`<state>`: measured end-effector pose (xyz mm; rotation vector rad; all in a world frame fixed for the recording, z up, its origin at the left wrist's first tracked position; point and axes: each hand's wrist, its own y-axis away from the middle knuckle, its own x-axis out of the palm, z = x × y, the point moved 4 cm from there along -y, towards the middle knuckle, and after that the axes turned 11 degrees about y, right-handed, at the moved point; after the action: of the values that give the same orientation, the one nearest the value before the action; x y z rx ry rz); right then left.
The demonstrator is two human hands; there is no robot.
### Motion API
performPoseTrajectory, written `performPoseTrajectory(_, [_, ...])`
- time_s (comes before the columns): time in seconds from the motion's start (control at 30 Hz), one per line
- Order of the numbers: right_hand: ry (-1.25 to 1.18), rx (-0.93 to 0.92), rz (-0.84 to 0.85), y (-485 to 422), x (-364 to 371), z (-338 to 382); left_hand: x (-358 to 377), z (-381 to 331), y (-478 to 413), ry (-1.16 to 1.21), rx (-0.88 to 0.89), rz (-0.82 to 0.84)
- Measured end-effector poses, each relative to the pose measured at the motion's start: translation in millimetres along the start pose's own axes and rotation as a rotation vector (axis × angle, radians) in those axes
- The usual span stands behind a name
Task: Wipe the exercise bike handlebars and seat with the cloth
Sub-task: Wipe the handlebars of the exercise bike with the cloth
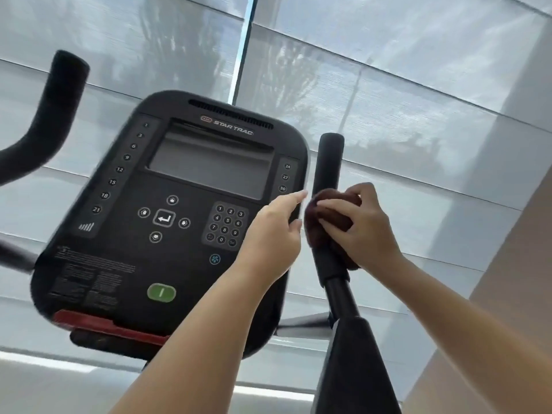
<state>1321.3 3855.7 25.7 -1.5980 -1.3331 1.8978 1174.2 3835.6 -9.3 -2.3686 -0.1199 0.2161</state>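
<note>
Dark maroon cloth, bunched into a wad and wrapped round the right handlebar, about midway up the black foam grip. Clamped there by the right hand, fingers curled across the wad from the right side and pressing it against the bar. Nearly upright in the view, with the long axis running from the thicker black post at the bottom to a rounded free end pointing up toward the blinds. Bare foam showing above and below the cloth.

Left hand unclenched and holding nothing, index finger stretched toward the cloth with its tip just beside the grip. Held in front of the right edge of the console; hard to tell whether touching it. Hands close together, one on either side of the bar, not meeting.

Far left, the left handlebar: black, curved, sweeping up to a blunt end that also points upward, well apart from both hands and somewhat blurred.

Between the two bars, the black console, tilted, with a blank grey screen, a number keypad, arrow keys, a green button low down and a red strip along its bottom edge. Behind it all, pale grey blinds in horizontal bands.
</note>
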Motion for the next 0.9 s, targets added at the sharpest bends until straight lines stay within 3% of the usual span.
performPoseTrajectory(0.17, [0.216,0.000,-0.170,-58,-8,25,-1,-5,3,-0.066,0.129,-0.002])
performPoseTrajectory(0.27, [0.141,0.004,-0.041,-27,-1,16,-4,-3,7,-0.119,0.140,-0.014])
performPoseTrajectory(0.33, [0.087,0.024,0.113,3,0,6,-1,-1,10,-0.172,0.139,0.029])
performPoseTrajectory(0.4, [0.079,0.043,0.154,10,-1,4,3,3,13,-0.244,0.129,0.097])
performPoseTrajectory(0.6, [0.268,0.064,-0.128,-63,-9,37,-2,16,12,-0.384,0.119,0.072])
performPoseTrajectory(0.67, [0.252,0.051,-0.079,-55,-6,33,-3,19,12,-0.417,0.106,0.059])
performPoseTrajectory(0.8, [0.128,0.056,0.256,5,0,21,-10,20,10,-0.369,0.047,-0.061])
performPoseTrajectory(0.9, [0.174,0.043,0.218,-7,-1,26,-14,21,10,-0.361,0.028,-0.105])
